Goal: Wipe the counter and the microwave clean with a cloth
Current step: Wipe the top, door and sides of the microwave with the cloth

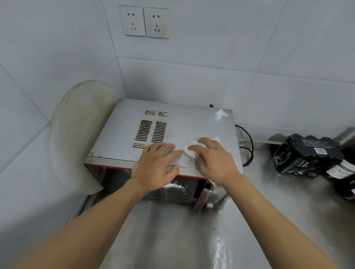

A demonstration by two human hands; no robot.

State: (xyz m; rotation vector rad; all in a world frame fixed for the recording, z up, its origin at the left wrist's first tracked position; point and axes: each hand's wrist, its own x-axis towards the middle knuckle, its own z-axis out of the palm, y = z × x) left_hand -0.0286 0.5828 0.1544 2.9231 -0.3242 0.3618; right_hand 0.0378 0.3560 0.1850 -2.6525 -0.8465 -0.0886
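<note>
a streaked steel counter (169, 234) runs up to a boxy grey microwave (120, 136) with a red-edged front. the left hand (155, 165) lies flat, fingers spread, on its scuffed metal top. the right hand (214, 161), fingers laid flat, presses a crumpled white cloth (189, 149) there, just beside rust-stained vents (152, 131). a rounded pale board (76, 130) leans at left, a black cord (248, 145) and dark wrapped pack (304, 153) sit at right, below twin sockets (144, 21) on white tile.

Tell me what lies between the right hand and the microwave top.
The white cloth, pressed by the right hand onto the microwave top, as the head view shows.
</note>
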